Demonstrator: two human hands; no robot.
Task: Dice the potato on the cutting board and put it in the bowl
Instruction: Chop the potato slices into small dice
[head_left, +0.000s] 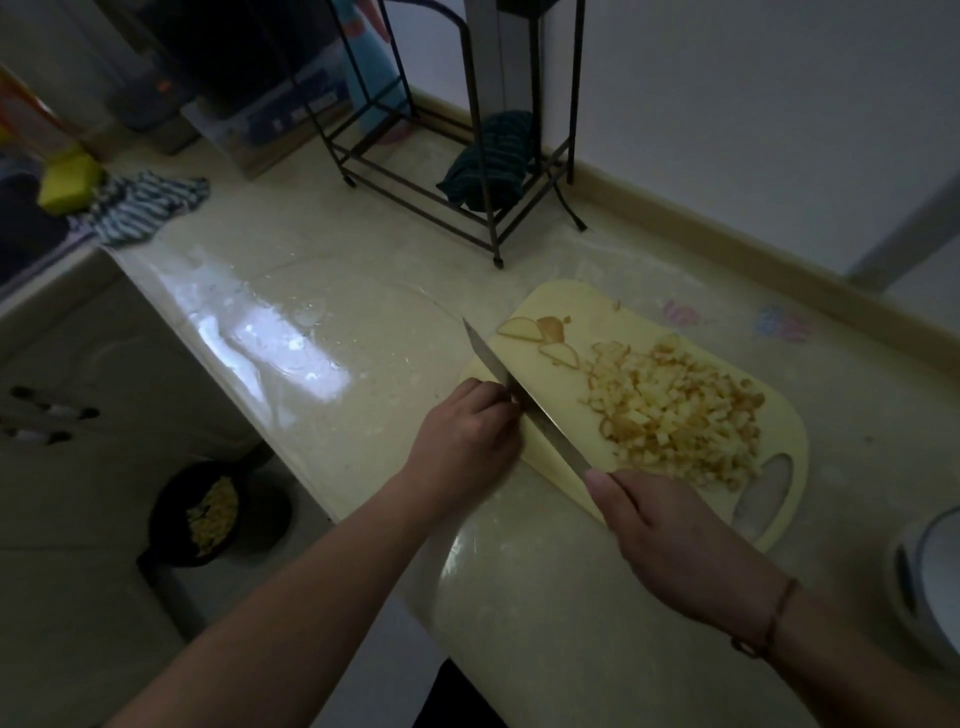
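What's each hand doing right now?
Left hand: fingers curled against the knife blade; grip cannot be told.
Right hand: gripping the knife handle.

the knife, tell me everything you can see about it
The knife has a long, narrow, grey metal blade with a pointed tip. It lies slanted across the near left part of the pale yellow cutting board, tip pointing away past the board's left edge. Its handle is hidden inside the right hand, which grips it. The left hand touches the blade's left side near mid-length with its fingers. The blade sits left of the diced potato pile, apart from it.
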